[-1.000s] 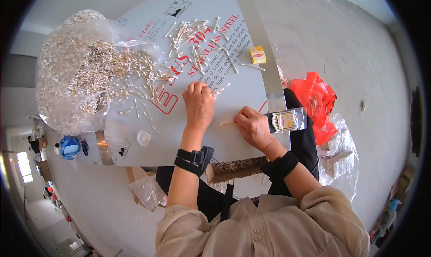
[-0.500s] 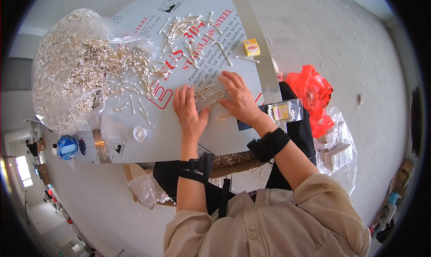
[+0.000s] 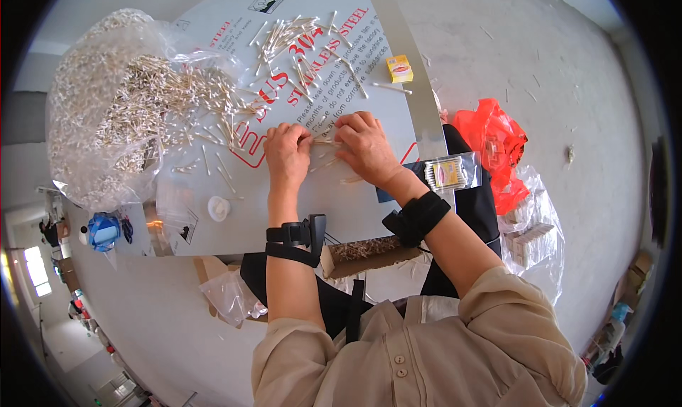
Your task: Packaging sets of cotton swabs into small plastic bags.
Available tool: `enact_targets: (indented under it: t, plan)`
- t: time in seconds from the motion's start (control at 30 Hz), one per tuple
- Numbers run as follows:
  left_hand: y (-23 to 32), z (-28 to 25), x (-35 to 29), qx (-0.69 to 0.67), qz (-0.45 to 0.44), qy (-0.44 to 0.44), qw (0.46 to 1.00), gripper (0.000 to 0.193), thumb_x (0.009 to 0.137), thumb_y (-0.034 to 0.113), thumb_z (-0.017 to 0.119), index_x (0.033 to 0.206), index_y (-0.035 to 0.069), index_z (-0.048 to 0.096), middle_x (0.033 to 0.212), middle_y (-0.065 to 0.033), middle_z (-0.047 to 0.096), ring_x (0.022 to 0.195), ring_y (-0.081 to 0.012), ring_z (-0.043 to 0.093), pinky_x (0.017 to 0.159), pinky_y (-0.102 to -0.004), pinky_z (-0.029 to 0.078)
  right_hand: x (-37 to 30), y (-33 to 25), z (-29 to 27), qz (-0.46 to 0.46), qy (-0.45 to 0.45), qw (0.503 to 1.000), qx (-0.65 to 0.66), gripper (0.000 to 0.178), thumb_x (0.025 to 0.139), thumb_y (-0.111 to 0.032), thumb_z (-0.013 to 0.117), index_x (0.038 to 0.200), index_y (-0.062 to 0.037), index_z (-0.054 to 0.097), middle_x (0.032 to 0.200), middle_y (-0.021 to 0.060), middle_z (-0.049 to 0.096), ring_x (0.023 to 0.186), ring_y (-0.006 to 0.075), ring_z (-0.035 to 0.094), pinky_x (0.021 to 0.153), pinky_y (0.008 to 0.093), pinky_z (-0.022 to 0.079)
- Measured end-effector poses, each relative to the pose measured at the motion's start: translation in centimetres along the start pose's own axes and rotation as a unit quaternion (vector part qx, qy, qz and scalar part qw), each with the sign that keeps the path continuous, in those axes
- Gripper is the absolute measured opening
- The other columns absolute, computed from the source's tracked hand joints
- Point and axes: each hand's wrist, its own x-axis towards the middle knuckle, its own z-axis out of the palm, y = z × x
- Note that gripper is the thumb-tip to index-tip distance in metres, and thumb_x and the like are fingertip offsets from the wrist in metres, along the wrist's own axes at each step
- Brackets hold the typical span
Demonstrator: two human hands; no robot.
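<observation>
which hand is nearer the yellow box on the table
Right. The right hand is below-left of the yellow box in the picture; the left hand is farther left.

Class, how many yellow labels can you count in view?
2: one on the yellow block near the right edge of the table, one in the clear packet right of the right hand. The red bag may hide more.
</observation>
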Motion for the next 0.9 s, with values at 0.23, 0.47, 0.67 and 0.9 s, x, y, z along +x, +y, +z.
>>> enact_targets:
  t: [0.23, 0.47, 0.67, 0.9]
  plan:
    - [0.7, -0.8, -0.6, -0.035, -0.024, -0.11, 0.993, 0.008, 0.077, 0.004, 0.068, 0.082, 0.005, 0.061, 0.082, -0.0073, 0.06, 0.088, -0.0301, 0.056, 0.075, -0.0418, 0.047, -0.7, 1.0, -0.3, -0.019, 0.046, 0.999, -0.002, 0.015, 0.07, -0.005, 0.069, 0.083, -0.0056, 0.061, 0.105, 0.0046, 0.06, 0.106, 0.0288, 0.052, 0.092, 0.0396, 0.044]
    - [0.8, -1.1, -1.6, -0.06, -0.077, -0.055, 0.994, 0.016, 0.076, 0.005, 0.071, 0.088, 0.005, 0.061, 0.086, -0.0066, 0.059, 0.084, -0.0261, 0.058, 0.076, -0.0375, 0.049, -2.5, 0.7, -2.3, 0.019, 0.056, 0.998, 0.023, 0.022, 0.068, -0.007, 0.073, 0.086, -0.0034, 0.061, 0.106, 0.0099, 0.059, 0.104, 0.032, 0.052, 0.092, 0.0403, 0.044]
    - [0.8, -0.5, -1.8, -0.04, -0.051, -0.027, 0.998, 0.023, 0.07, 0.003, 0.077, 0.084, 0.006, 0.059, 0.083, -0.0061, 0.058, 0.086, -0.0286, 0.056, 0.073, -0.0411, 0.047, -4.2, -0.2, -3.2, -0.006, 0.009, 0.999, 0.03, 0.027, 0.065, -0.009, 0.075, 0.088, -0.0045, 0.061, 0.111, 0.0084, 0.057, 0.108, 0.0309, 0.05, 0.094, 0.042, 0.042]
    - [2.1, -0.3, -1.1, -0.062, -0.074, -0.041, 0.994, 0.018, 0.073, 0.003, 0.075, 0.078, 0.005, 0.057, 0.078, -0.006, 0.058, 0.083, -0.0282, 0.056, 0.071, -0.0415, 0.046, -5.8, -0.7, -2.7, -0.029, -0.02, 0.999, 0.011, 0.017, 0.067, -0.01, 0.073, 0.08, -0.006, 0.062, 0.107, 0.0068, 0.056, 0.103, 0.0292, 0.051, 0.088, 0.0404, 0.043]
